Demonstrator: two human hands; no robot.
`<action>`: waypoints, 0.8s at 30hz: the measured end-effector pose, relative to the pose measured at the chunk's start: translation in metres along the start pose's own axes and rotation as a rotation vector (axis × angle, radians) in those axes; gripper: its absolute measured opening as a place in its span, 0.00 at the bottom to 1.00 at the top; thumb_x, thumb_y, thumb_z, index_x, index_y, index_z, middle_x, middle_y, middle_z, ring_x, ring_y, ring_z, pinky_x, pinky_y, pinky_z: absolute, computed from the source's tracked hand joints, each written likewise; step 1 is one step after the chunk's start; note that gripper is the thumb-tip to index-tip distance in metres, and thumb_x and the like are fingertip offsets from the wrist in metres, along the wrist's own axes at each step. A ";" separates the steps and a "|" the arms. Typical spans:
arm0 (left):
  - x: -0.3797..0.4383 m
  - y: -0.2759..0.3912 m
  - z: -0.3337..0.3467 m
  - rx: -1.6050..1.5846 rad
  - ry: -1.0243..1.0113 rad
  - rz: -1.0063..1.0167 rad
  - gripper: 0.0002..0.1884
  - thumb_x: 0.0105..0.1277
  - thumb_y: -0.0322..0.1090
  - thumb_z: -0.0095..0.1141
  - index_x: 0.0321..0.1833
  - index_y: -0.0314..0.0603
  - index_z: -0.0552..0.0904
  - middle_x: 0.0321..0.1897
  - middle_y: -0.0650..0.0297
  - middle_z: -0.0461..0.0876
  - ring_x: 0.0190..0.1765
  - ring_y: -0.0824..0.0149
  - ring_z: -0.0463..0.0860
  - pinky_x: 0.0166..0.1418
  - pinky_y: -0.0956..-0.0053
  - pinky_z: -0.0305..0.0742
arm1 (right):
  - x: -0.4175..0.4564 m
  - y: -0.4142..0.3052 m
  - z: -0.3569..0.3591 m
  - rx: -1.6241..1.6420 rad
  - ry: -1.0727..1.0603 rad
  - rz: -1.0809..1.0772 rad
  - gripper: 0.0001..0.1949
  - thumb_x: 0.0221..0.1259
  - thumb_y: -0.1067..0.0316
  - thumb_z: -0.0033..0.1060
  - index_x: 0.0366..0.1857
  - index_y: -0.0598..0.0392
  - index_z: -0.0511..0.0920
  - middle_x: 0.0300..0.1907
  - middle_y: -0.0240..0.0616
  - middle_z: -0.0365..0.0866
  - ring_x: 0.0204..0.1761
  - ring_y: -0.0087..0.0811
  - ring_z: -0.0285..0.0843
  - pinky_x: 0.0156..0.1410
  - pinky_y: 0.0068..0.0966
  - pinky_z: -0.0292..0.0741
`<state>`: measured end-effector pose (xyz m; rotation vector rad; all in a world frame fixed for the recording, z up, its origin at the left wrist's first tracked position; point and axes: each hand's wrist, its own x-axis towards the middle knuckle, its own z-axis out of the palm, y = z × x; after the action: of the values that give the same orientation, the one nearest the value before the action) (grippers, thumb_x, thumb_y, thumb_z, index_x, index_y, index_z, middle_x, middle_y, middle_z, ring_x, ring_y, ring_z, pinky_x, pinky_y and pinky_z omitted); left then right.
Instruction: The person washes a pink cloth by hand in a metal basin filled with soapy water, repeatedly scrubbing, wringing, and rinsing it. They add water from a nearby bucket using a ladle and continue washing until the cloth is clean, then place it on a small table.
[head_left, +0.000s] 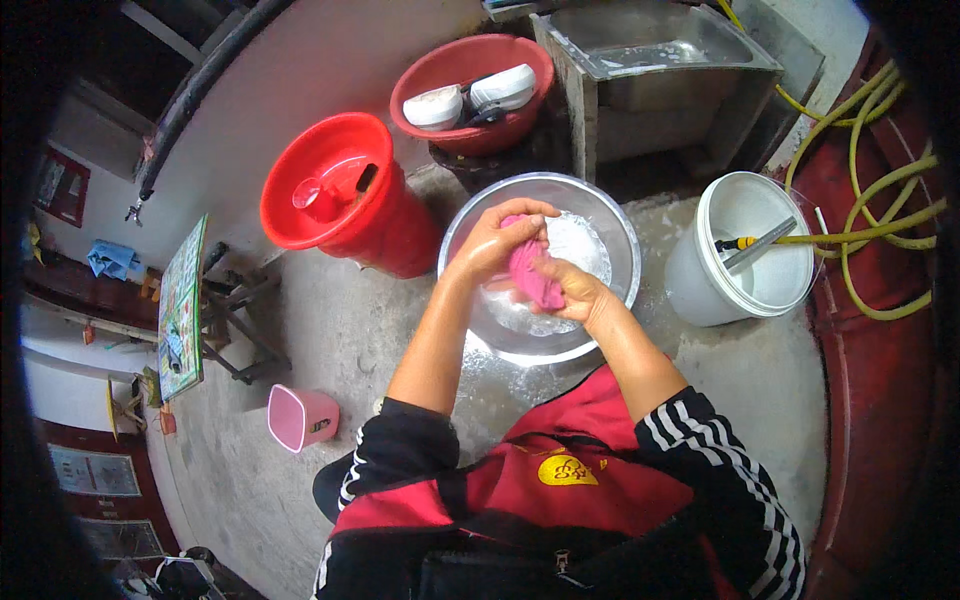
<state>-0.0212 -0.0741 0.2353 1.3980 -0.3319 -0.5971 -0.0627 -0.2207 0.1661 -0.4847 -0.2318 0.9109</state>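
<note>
Both hands hold a bunched pink cloth (531, 271) above a wide metal basin (628, 300). My left hand (504, 238) grips the cloth's upper end, its fingers curled round it. Lower down, my right hand (571, 289) closes on the other end, near the basin's right half. Water with whitish suds (581, 244) shows in the basin under the hands. Both forearms look wet, with the dark sleeves pushed up to about the elbows.
Beyond the basin stand a tall red bucket (274, 217) holding a small cup, a red tub (544, 75) with white-soled shoes, and a metal sink (675, 71). A white bucket (694, 277) with a hose end is at right. A pink bin (322, 412) and folding table (180, 315) are left.
</note>
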 end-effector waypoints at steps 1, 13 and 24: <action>-0.003 0.006 -0.003 0.041 -0.032 -0.017 0.18 0.60 0.37 0.53 0.49 0.33 0.75 0.40 0.61 0.77 0.45 0.70 0.75 0.54 0.75 0.69 | 0.004 0.002 0.010 -0.030 -0.026 0.012 0.26 0.56 0.56 0.59 0.56 0.56 0.65 0.50 0.54 0.72 0.41 0.34 0.79 0.30 0.20 0.80; 0.008 -0.006 -0.002 -0.205 -0.080 -0.244 0.16 0.60 0.31 0.49 0.50 0.31 0.74 0.17 0.68 0.71 0.21 0.76 0.69 0.37 0.77 0.72 | 0.016 0.016 0.026 -0.013 0.252 0.169 0.06 0.56 0.63 0.54 0.28 0.48 0.68 0.18 0.24 0.63 0.12 0.13 0.53 0.12 0.10 0.46; 0.036 -0.147 -0.035 1.010 0.486 -0.091 0.11 0.57 0.35 0.49 0.38 0.41 0.82 0.33 0.51 0.82 0.34 0.58 0.81 0.40 0.66 0.74 | 0.063 0.085 -0.053 -0.934 1.023 -0.053 0.13 0.53 0.67 0.48 0.44 0.55 0.70 0.29 0.38 0.76 0.20 0.29 0.71 0.21 0.30 0.66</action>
<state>-0.0009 -0.0751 0.0813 2.4745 -0.1683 -0.1093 -0.0638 -0.1430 0.0776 -1.7232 0.2967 0.3594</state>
